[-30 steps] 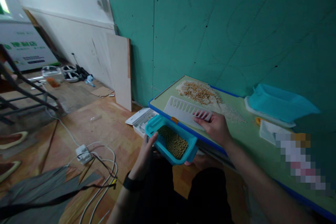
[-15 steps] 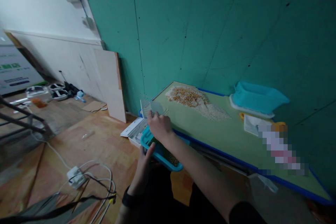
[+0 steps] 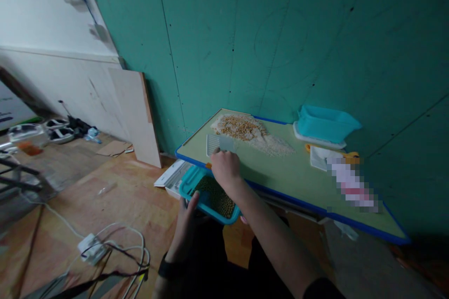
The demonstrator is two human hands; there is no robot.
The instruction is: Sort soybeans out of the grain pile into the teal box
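Observation:
My left hand grips the near left rim of a turquoise plastic basket, its thumb over the edge. Dark green beans and paler beans lie inside. Closed around the handle of a white slotted scoop, my right hand is above the table's near edge. The scoop's slotted blade is over the tabletop, left of the hand; whether it touches cannot be seen. Beyond it, yellow soybeans lie mixed with white grains in a heap on the pale green table.
A turquoise tub stands on a white lid at the back right, near a white scoop with orange parts and a blurred-out package. A white box sits under the basket. Cables and a power strip lie on the floor.
My right hand has moved the slotted scoop from beyond the table's left end to over the tabletop. The basket shows more of its beans. The view has shifted to the right.

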